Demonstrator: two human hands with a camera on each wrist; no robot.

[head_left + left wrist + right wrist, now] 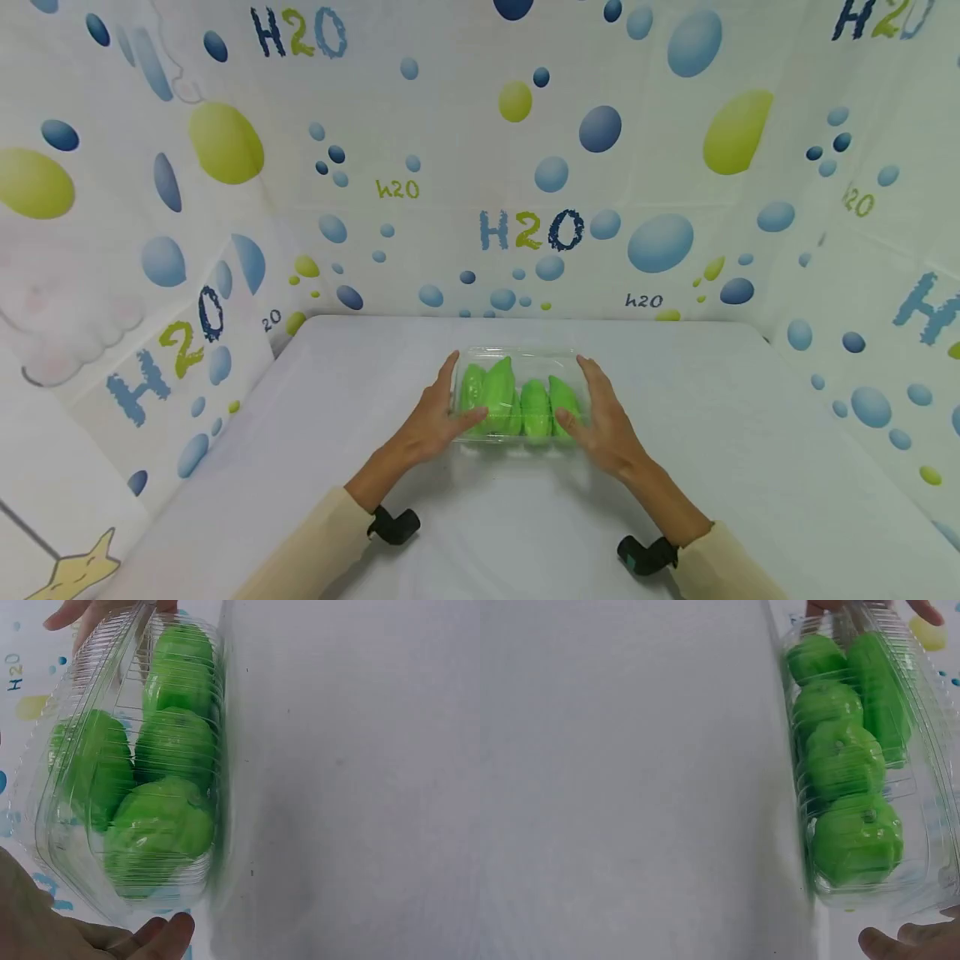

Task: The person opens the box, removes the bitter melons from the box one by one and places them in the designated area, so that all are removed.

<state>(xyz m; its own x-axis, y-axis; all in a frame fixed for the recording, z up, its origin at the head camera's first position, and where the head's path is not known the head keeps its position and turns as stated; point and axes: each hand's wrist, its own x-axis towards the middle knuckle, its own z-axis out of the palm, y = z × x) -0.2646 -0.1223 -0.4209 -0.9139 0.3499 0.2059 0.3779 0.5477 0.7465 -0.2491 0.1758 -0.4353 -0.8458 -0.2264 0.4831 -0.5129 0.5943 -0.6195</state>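
A clear plastic clamshell box (540, 364) sits on the white table in the head view, its lid over the contents. Inside lie several bright green, glossy pieces (498, 396), long and tapered like vegetables; their exact kind is unclear. My left hand (435, 417) is at the box's left end, fingers extended along the side and thumb over the front. At the right end, my right hand (603, 421) mirrors it with fingers spread. In the right wrist view, a small gap shows between the right fingertips (877, 943) and the box; the left fingertips (178, 928) are close to its end.
The white-covered table (375, 350) extends around the box. Behind and beside it hang white curtains (450, 108) printed with blue and green dots and H2O lettering. Black wrist cameras are strapped to the left wrist (395, 527) and right wrist (647, 556).
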